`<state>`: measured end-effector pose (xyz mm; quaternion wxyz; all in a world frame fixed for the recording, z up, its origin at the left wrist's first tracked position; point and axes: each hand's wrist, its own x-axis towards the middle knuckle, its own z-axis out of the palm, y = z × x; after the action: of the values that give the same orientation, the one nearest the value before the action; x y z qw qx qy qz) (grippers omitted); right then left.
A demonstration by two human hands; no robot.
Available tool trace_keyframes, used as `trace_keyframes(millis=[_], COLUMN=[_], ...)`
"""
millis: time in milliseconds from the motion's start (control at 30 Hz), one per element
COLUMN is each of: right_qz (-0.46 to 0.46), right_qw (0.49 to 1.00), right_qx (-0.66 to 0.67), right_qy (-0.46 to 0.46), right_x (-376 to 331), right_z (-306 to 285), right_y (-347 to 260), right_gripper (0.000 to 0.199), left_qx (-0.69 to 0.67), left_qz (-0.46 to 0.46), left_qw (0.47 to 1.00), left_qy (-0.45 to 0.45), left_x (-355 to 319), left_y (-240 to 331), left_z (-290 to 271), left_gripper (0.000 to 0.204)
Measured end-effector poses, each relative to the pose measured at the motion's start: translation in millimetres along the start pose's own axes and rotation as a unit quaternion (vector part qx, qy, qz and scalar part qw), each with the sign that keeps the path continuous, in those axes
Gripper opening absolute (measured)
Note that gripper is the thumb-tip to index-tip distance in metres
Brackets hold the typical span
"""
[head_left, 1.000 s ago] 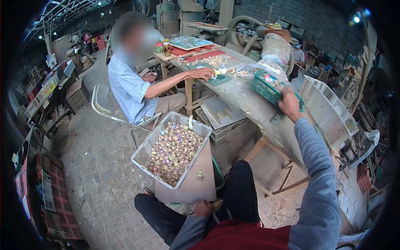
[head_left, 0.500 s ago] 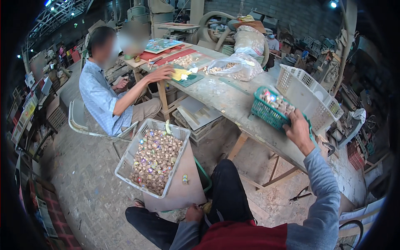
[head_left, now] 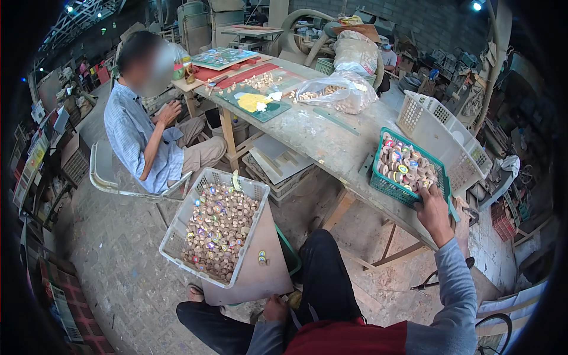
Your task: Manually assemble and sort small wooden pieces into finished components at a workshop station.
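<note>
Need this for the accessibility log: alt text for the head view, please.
The person's right hand grips the near edge of a green basket of painted wooden discs on a long workbench. Their left hand rests low, by a board under a white crate of similar discs; another person sits opposite.

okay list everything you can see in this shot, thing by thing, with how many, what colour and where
green basket: one, full of round wooden pieces, on the table's near edge
white crate: one, heaped with round wooden pieces, on a board by the knees
white basket: one, on the table behind the green one
clear bag: one, holding wooden bits, mid table
worktable: one, grey, dusty
green mat: one, far end of the table
seated person: one, striped blue shirt, on a chair at left
left hand: on the near edge of the board
right hand: grip on the green basket's rim
</note>
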<state>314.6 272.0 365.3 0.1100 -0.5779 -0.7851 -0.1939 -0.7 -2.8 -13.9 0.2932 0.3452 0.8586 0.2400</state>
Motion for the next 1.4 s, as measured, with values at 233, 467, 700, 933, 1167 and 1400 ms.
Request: trace_keyframes(millis=[233, 467, 700, 933, 1167, 1400], right_qz=[-0.198, -0.326, -0.152, -0.083, -0.105, -0.071], right_qw=[0.965, 0.927, 0.982, 0.989, 0.983, 0.952], right_qx=[0.172, 0.187, 0.111, 0.109, 0.15, 0.295], right_qy=[0.004, -0.006, -0.018, -0.056, -0.025, -0.047], right_x=[104, 346, 461, 472, 462, 460], right_z=[-80, 47, 181, 210, 198, 163], right_y=[-106, -174, -231, -238, -246, -256], right_gripper=[0.022, 0.015, 0.029, 0.027, 0.028, 0.03], left_qx=[-0.015, 0.002, 0.001, 0.009, 0.007, 0.002], left_qz=[-0.041, -0.026, -0.017, -0.04, -0.042, -0.052], left_qw=[0.999, 1.0, 1.0, 0.999, 0.999, 0.997], left_qy=[0.027, -0.015, 0.014, 0.005, -0.033, -0.051], left_x=[-3, 0, 0, 2, 3, 2], left_y=[-8, 13, 14, 8, 10, 15], left_z=[5, -11, -15, -6, -12, -19], left_gripper=[0.033, 0.032, 0.032, 0.033, 0.043, 0.045])
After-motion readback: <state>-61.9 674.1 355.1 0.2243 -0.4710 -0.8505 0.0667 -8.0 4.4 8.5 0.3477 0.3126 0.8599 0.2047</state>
